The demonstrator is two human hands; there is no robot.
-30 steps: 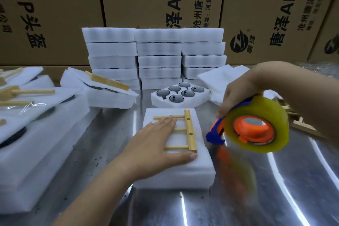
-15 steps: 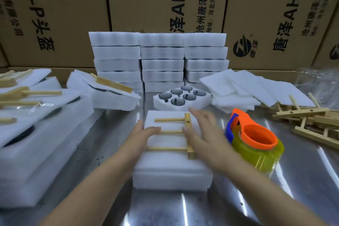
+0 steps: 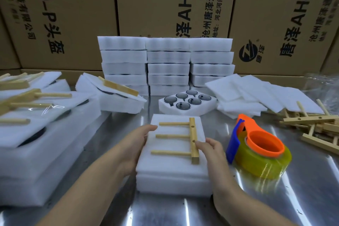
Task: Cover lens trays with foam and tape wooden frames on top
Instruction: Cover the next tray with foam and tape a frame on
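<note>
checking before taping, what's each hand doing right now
left hand: grips left edge of foam block
right hand: grips its right edge, fingertip on wooden frame

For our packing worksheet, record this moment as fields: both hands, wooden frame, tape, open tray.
Wooden frame: flat on the foam-covered tray, no tape visible
Left hand: holds the tray's left side
Right hand: holds its right side, fingers touching the frame
Tape dispenser: on the table, right of the tray, unheld
Open lens tray: behind, six lenses showing
</note>
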